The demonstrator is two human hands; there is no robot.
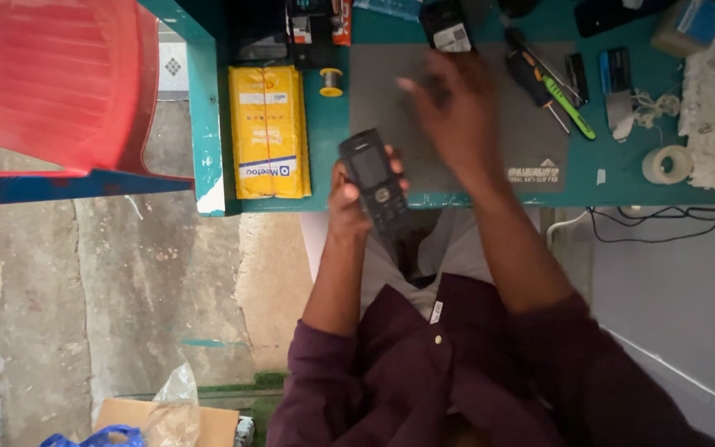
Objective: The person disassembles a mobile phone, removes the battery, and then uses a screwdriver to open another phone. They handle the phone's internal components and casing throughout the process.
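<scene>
My left hand point(351, 199) grips a black keypad phone point(376, 180) at the front edge of the teal table point(324, 132), screen facing up. My right hand point(448, 108) hovers blurred over the grey work mat point(391, 91), fingers spread and holding nothing. Just beyond the right hand's fingertips lies a small black device with a white label point(447, 26). To the right of that hand lie screwdrivers, one with a green handle point(568, 108).
A yellow padded package point(268, 132) and a small solder spool point(331, 81) lie left of the mat. A tape roll point(666, 164), metal tools point(618, 83) and black cables point(664, 219) are at right. A red plastic chair point(59, 91) stands left of the table.
</scene>
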